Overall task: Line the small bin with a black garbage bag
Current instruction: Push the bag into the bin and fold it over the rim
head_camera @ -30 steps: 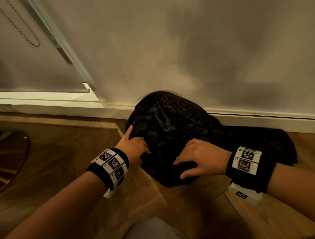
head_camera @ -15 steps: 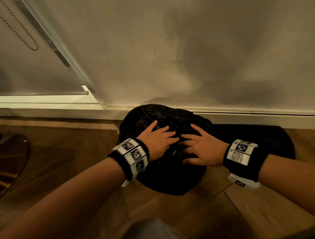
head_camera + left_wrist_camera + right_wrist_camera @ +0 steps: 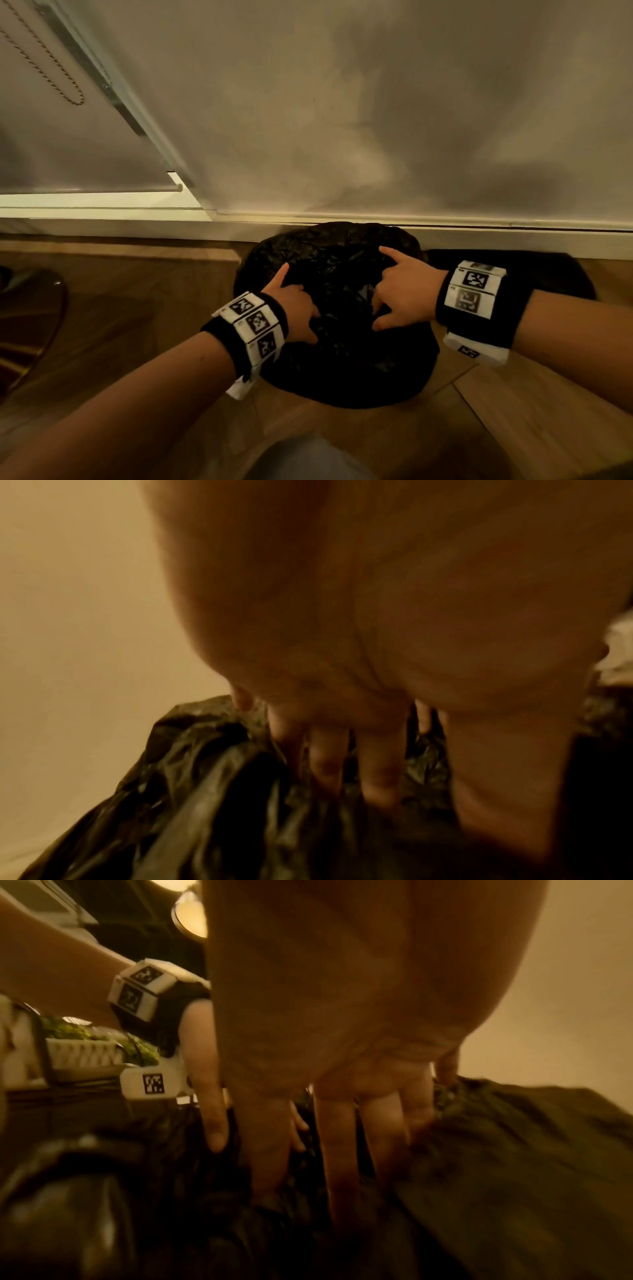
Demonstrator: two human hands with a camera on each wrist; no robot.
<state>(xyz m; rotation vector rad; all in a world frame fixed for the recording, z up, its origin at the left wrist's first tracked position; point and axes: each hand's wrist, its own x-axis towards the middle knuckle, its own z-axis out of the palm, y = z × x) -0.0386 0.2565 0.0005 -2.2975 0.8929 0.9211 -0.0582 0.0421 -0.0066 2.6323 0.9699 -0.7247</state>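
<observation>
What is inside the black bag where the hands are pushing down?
Only crumpled plastic shows inside the black garbage bag. The left hand and right hand have fingers pressed into its middle. The bin itself is covered by the bag.

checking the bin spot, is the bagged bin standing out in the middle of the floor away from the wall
No, the black garbage bag over the bin sits right against the baseboard at the wall's foot.

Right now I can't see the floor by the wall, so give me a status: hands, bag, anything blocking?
Left hand and right hand both pressing straight fingers down into crinkled black plastic garbage bag. Bag draped over bin, centre sunk in. Nothing blocking.
</observation>
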